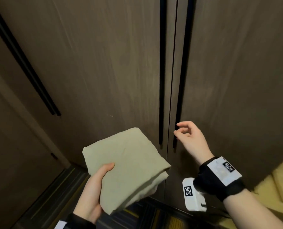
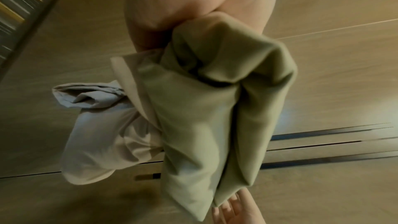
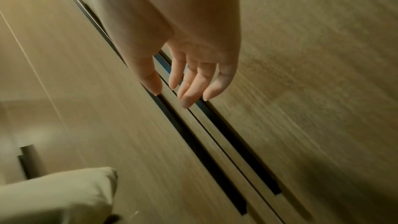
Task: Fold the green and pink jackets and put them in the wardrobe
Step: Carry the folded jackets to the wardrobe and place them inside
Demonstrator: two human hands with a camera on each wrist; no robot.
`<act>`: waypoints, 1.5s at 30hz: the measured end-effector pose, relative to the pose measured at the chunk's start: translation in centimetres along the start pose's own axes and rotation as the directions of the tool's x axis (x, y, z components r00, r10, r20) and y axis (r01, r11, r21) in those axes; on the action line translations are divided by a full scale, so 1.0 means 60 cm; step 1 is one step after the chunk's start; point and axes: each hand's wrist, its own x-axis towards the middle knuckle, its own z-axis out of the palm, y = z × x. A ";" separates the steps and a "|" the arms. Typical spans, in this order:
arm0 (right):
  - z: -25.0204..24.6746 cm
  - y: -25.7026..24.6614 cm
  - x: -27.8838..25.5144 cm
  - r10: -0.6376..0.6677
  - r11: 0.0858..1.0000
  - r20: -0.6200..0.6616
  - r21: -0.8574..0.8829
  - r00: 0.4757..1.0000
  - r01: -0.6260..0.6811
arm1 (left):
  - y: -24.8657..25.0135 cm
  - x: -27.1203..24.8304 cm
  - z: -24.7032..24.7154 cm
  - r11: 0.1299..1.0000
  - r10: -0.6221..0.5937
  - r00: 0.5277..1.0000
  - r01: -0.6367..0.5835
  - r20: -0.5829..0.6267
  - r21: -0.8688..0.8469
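The left hand (image 1: 94,184) grips the folded green jacket (image 1: 125,164), and at 3 o'clock the right hand (image 1: 191,138), fingers relaxed, nears the closed wardrobe (image 1: 104,63) handle (image 1: 178,100).

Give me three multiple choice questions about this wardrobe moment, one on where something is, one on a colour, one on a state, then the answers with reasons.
1. Where is the right hand?
A. at the dark handle strip of the right wardrobe door
B. under the folded jacket
C. resting on the floor

2. What colour is the folded jacket in the left hand?
A. bright red
B. pale green
C. black

3. What state are the wardrobe doors in?
A. wide open
B. removed
C. closed

Answers:
1 A, its loosely curled fingers hover at the handle strip.
2 B, the cloth under the thumb is pale green.
3 C, only a thin seam shows between the panels.
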 end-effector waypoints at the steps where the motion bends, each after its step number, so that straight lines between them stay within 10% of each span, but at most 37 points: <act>1: 0.003 -0.003 0.009 -0.012 0.999 -0.041 -0.041 0.999 0.010 | 0.010 0.015 -0.005 1.000 -0.010 0.999 0.010 0.033 0.016; 14: 0.039 -0.021 0.118 -0.048 0.865 -0.313 -0.487 0.949 -0.117 | 0.123 0.153 0.060 0.984 0.035 0.948 -0.089 0.318 0.157; 18: 0.047 -0.035 0.116 -0.077 0.778 -0.354 -0.606 0.932 -0.166 | 0.117 0.191 0.040 0.956 -0.105 0.967 0.034 0.232 0.292; 45: 0.048 -0.036 -0.186 -0.169 0.870 -0.499 -0.480 0.850 -0.109 | 0.114 0.206 -0.037 0.957 -0.248 0.813 0.122 0.527 0.261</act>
